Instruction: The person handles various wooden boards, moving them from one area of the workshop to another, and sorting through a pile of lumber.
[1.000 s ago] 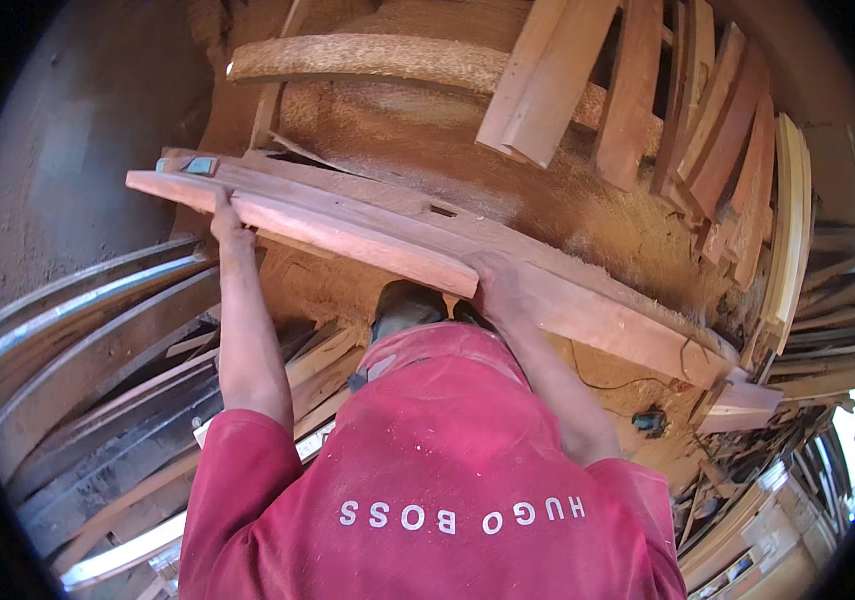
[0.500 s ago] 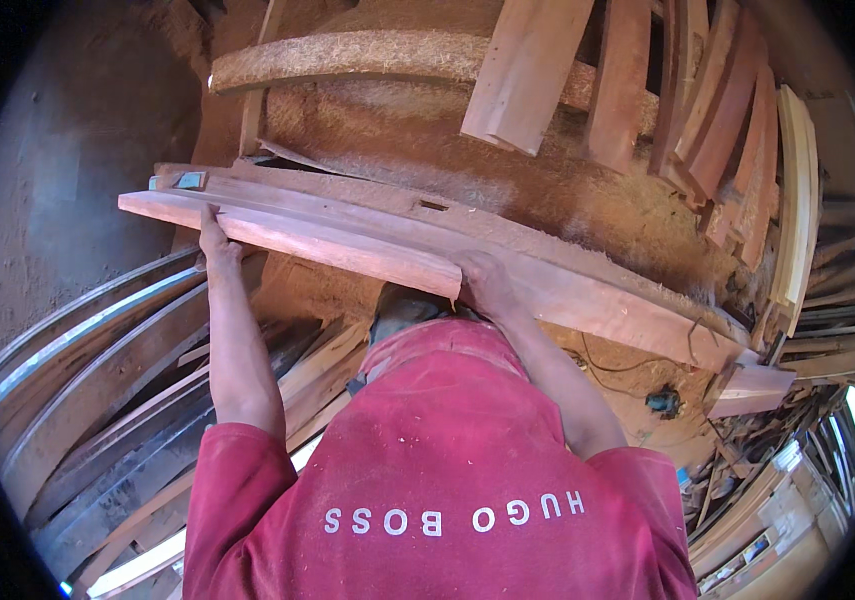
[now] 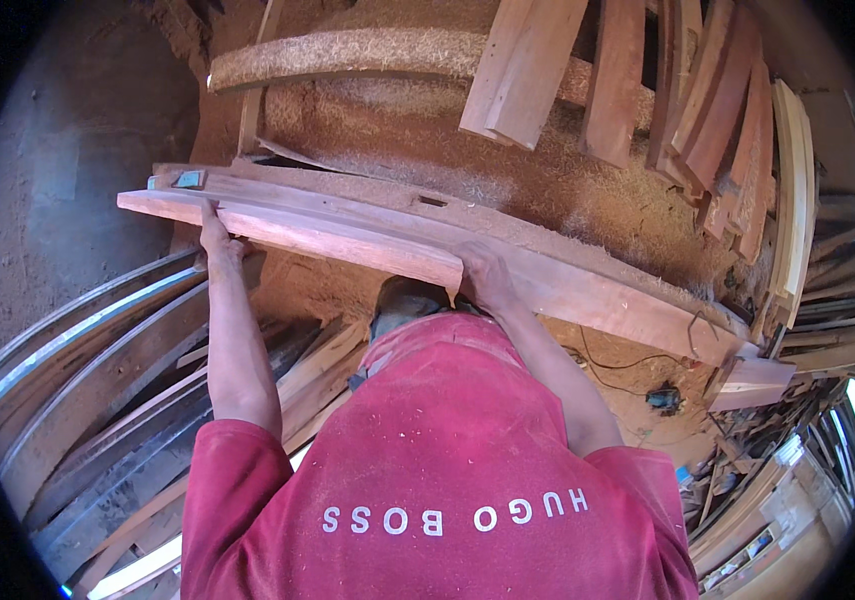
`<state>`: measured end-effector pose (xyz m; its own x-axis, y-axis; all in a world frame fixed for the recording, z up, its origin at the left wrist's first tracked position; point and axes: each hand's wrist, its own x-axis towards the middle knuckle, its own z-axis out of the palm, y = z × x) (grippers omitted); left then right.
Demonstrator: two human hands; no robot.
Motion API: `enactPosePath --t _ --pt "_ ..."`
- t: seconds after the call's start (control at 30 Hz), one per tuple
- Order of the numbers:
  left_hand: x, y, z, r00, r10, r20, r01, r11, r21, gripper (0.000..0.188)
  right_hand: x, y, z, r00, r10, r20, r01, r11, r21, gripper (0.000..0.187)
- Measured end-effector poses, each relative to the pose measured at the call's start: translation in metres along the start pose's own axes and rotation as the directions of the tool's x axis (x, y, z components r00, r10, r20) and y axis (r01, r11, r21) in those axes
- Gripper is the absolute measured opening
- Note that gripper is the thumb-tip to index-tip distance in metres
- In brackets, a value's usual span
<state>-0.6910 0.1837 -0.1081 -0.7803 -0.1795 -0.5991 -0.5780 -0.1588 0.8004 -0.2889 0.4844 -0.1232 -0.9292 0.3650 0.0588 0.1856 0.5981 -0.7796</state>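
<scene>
A pinkish wooden board (image 3: 307,235) lies along the near side of a long wooden workbench (image 3: 587,300), slanting down from left to right. Near the board's left end, my left hand (image 3: 217,240) grips its front edge, with the thumb up on the top face and the other fingers beneath. My right hand (image 3: 485,275) is closed round the right end of the same board, its fingertips partly hidden. Just beyond the left hand, a small block with a blue-green face (image 3: 189,180) sits on the bench top.
Sawdust covers the ground beyond the bench, where a curved beam (image 3: 347,55) and several planks (image 3: 527,75) lie. More long boards (image 3: 97,400) are stacked at left. A dark corded object (image 3: 663,399) rests on the ground at right, near a wooden block (image 3: 750,383).
</scene>
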Motion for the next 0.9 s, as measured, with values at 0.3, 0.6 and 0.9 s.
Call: enactPosePath --t 0.3,0.6,0.9 --pt "-0.027 0.003 0.013 0.999 -0.013 0.041 0.011 0.998 0.054 0.071 -0.004 -0.001 -0.006 0.984 0.133 0.117 -0.141 0.988 0.061 0.046" --pt "-0.101 -0.028 0.021 0.995 0.084 -0.06 -0.081 0.995 0.055 0.07 -0.085 0.077 -0.044 0.908 0.397 -0.135 -0.414 0.898 -0.145 0.044" --pt "-0.237 -0.11 0.09 0.998 0.028 -0.06 -0.026 0.999 0.033 0.079 -0.17 0.13 -0.123 0.835 0.495 -0.239 -0.51 0.86 0.001 0.031"
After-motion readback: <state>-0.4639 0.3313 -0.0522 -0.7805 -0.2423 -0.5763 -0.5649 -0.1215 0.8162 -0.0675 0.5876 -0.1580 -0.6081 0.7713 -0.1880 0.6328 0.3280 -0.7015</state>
